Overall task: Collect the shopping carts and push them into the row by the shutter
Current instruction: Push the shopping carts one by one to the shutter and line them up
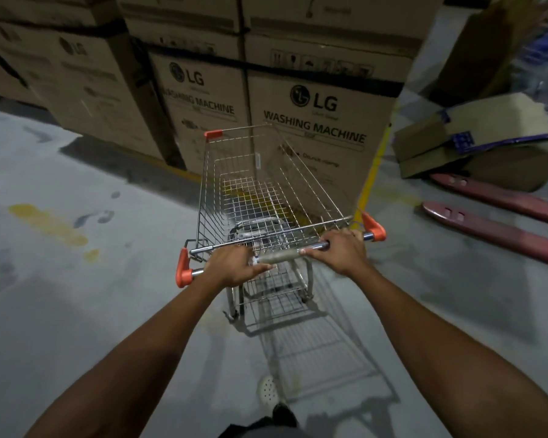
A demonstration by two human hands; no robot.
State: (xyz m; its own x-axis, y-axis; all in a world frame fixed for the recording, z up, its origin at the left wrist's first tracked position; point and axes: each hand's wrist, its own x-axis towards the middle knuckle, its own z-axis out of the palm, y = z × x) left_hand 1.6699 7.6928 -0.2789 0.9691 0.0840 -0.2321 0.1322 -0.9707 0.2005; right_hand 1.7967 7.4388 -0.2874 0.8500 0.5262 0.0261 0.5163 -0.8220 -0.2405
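An empty wire shopping cart (266,191) with orange corner caps stands right in front of me on the grey concrete floor, its basket pointing away from me. Its metal handle bar (282,256) runs across the near end. My left hand (234,263) grips the bar left of centre, and my right hand (342,248) grips it right of centre. The cart's front sits close to a stack of cardboard boxes. No shutter and no other cart are in view.
Tall cardboard washing-machine boxes (317,121) form a wall straight ahead and to the left. Loose flattened cartons (475,147) lie at the right, with two red pallet-jack forks (500,229) on the floor beside them. A yellow floor line (372,175) runs past the boxes.
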